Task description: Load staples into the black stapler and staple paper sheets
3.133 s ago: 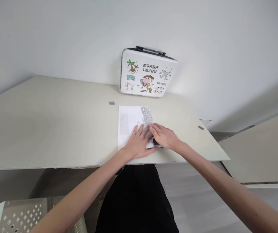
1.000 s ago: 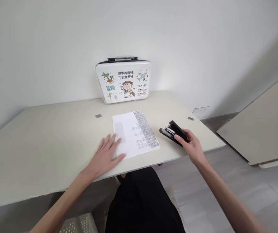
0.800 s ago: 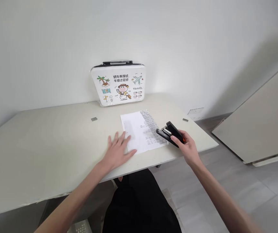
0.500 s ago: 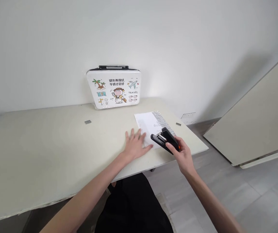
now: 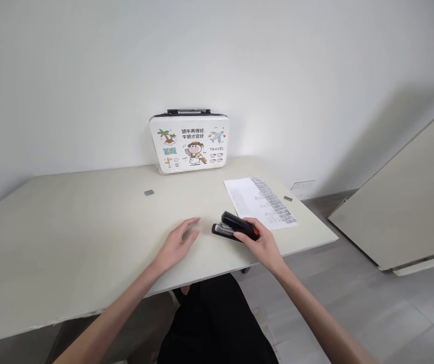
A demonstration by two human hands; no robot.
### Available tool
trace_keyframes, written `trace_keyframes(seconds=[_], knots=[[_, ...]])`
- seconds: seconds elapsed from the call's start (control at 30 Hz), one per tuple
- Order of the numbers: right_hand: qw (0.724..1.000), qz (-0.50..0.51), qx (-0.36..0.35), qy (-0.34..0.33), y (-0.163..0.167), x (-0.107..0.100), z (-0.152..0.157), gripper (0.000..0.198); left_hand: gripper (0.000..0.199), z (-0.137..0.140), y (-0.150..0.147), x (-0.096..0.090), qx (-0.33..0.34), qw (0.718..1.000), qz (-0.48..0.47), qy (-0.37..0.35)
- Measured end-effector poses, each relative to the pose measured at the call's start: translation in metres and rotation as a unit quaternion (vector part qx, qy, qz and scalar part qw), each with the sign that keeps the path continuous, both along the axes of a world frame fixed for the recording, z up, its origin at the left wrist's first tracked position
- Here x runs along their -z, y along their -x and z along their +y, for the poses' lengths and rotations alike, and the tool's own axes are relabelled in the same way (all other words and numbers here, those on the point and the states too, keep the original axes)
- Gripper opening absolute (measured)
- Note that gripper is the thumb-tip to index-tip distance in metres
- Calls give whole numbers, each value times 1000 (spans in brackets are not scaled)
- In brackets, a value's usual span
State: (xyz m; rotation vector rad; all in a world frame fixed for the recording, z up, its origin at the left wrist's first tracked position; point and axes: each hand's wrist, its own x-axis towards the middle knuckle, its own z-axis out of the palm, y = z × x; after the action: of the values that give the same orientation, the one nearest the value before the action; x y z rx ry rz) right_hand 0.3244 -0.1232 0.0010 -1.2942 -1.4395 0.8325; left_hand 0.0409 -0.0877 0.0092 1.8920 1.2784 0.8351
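A black stapler (image 5: 235,226) with an orange spot at its rear end is gripped in my right hand (image 5: 260,242), thumb on the near side. Its jaw points left, and its arm and base stand apart at the front. To the left of the stapler, over the table, my left hand (image 5: 179,242) is empty, thumb and fingers apart. Behind and right of the stapler a printed paper sheet (image 5: 250,197) lies flat, with a grey brick-like pattern along its right side. Neither hand appears to press on the sheet.
The pale table (image 5: 88,242) meets the wall, its right corner jutting over the floor. A white cartoon-printed case (image 5: 190,144) with a black handle leans against the wall. Small staple strips lie at left (image 5: 149,192) and right (image 5: 288,198). A pale panel (image 5: 402,202) stands at right.
My left hand has left the paper and moved left. My right hand has brought the stapler left and off the sheet, turning it more level. The view has shifted slightly.
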Motion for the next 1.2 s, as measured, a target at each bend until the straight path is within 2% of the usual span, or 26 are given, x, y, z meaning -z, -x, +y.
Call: trace_keyframes(seconds=[0.17,0.3,0.6,0.73,0.83,0.97,1.07,1.13,1.2], knots=[[993,-24,-112,-8,48,0,16,32,40,-27,22,-4,-44,997,-63,12],[988,-51,-147,-6,59,0,18,33,37,-32,21,-1,-73,990,-119,13],[994,-8,-108,-11,51,18,19,42,30,-33,19,6,-114,980,-163,-10],[994,-27,-102,-32,54,19,18,40,29,-33,24,10,-188,971,-141,-39],[994,-44,-96,-18,54,14,16,40,30,-33,28,10,-241,960,-137,-33],[988,-85,-130,-16,55,9,13,34,35,-33,31,10,-229,953,-198,-15],[987,-89,-127,-38,54,8,9,28,36,-33,29,8,-218,948,-232,7],[987,-93,-114,-65,54,8,4,22,36,-32,26,5,-213,940,-264,37],[982,-97,-102,-125,54,7,-3,18,36,-32,22,0,-204,919,-327,82]])
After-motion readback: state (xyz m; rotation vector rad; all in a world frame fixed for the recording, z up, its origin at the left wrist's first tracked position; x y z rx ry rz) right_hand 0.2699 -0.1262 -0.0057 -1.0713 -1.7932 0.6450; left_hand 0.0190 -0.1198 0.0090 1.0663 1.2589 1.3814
